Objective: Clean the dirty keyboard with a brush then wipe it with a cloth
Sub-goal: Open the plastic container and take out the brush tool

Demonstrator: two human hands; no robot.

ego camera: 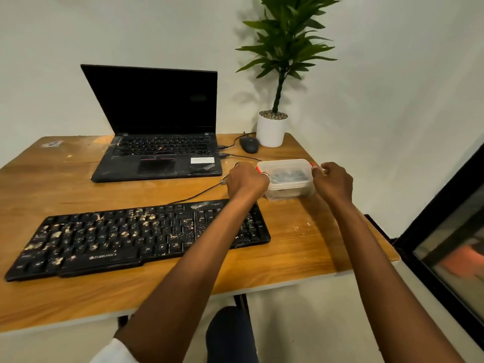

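Observation:
A black keyboard (125,237) strewn with pale crumbs lies across the front of the wooden table (301,247). Behind its right end stands a clear plastic box (286,179) with a lid and red clips; something dark shows inside it. My left hand (246,180) grips the box's left side with curled fingers. My right hand (334,182) grips its right side, fingers curled at the red clip. No brush or cloth is plainly visible.
An open black laptop (157,142) sits at the back of the table. A black mouse (248,144) and a potted plant (272,127) stand at the back right. A cable (199,193) runs from the keyboard towards the laptop.

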